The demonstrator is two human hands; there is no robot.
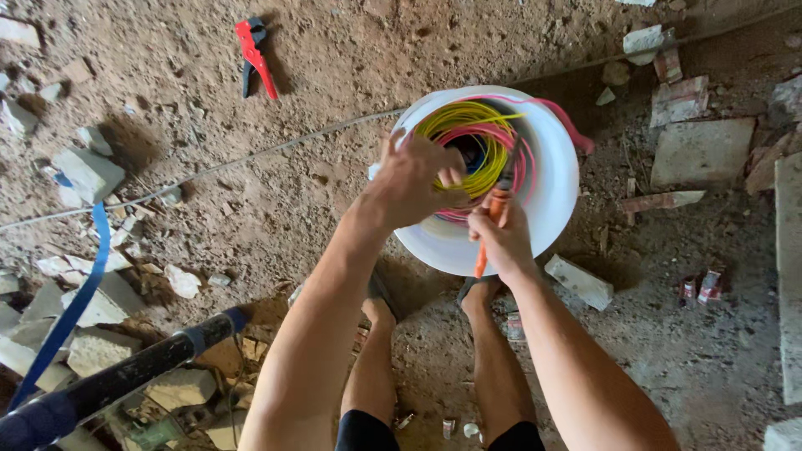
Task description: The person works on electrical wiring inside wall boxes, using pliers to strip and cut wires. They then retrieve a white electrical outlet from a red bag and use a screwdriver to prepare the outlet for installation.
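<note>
We stand over a white bucket (547, 213) that sits on the dirt floor (334, 192), just past our two bare feet. Inside the bucket lie loops of yellow wire (468, 121) and pink wire (501, 138), and one pink end hangs out over the far rim.

Our left hand (413, 179) hovers over the near side of the bucket. Its fingers are curled in and pinch at the wires, but we cannot tell which wire they hold. Our right hand (501, 234) is at the near rim of the bucket. It is closed tight around an orange-handled tool (494, 219), whose dark tip points into the wire loops.

Far to the left of the bucket, a red wire stripper (255, 57) lies on the dirt. Broken bricks (700, 150) lie to the right of the bucket.
</note>
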